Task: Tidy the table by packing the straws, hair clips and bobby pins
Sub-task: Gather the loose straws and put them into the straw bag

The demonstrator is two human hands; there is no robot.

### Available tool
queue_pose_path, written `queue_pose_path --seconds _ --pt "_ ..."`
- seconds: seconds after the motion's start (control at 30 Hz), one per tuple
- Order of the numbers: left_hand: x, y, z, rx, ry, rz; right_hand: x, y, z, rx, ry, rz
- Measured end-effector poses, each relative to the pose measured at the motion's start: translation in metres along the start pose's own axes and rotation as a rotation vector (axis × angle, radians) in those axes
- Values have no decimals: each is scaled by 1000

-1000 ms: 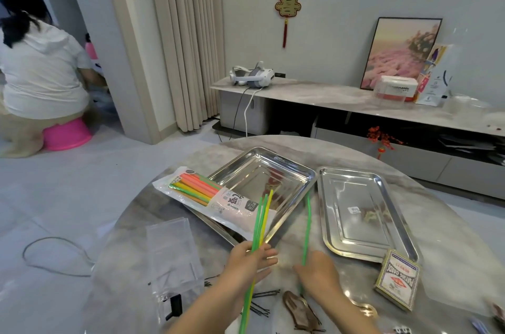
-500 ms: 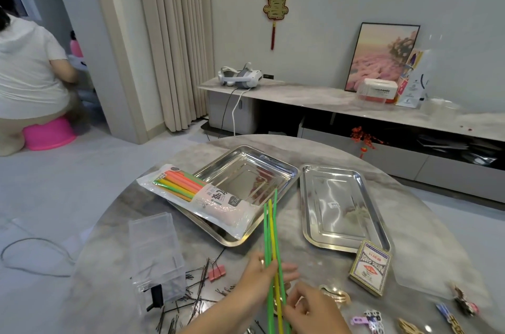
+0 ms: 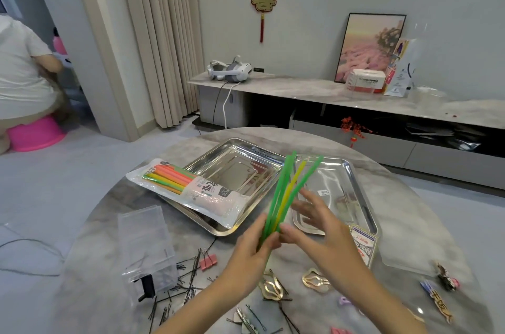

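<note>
Steel tray (image 3: pixel 240 170) partly under straw packet (image 3: pixel 191 191), left hand (image 3: pixel 246 254) fingers gripping loose straws (image 3: pixel 284 191), right hand (image 3: pixel 319 227) fingers spread.

One wide-angle view from the person's head — facing forward and down, close over the table (image 3: pixel 410 197), room beyond.

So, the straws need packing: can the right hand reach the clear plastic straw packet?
Probably yes: the right hand is open, and the clear plastic straw packet lies uncovered; only the green and yellow straws gripped by the left hand stand between.
</note>
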State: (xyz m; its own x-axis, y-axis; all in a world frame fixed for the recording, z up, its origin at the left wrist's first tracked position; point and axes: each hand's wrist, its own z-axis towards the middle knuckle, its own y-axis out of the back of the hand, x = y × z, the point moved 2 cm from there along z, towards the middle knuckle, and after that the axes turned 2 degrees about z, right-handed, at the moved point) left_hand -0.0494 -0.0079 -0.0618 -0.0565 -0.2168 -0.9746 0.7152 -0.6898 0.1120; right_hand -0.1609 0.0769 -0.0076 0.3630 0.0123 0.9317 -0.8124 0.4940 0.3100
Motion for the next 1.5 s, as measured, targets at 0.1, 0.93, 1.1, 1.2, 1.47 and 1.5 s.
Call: queue_pose_path --seconds 0.1,0.93,1.1,1.2,1.47,1.5 --pt "-2 -3 0 50 -39 20 19 2 4 71 112 137" --pt "7 -6 -7 255 -41 205 12 8 12 203 88 247" --pt "11 -4 -4 256 -20 183 10 10 12 226 110 80" --pt "14 -4 -5 272 19 199 8 11 13 193 114 41" --pt "2 28 6 153 -12 487 -4 23 15 99 -26 282" --pt "1 37 10 121 -28 575 -4 24 16 84 -45 301"
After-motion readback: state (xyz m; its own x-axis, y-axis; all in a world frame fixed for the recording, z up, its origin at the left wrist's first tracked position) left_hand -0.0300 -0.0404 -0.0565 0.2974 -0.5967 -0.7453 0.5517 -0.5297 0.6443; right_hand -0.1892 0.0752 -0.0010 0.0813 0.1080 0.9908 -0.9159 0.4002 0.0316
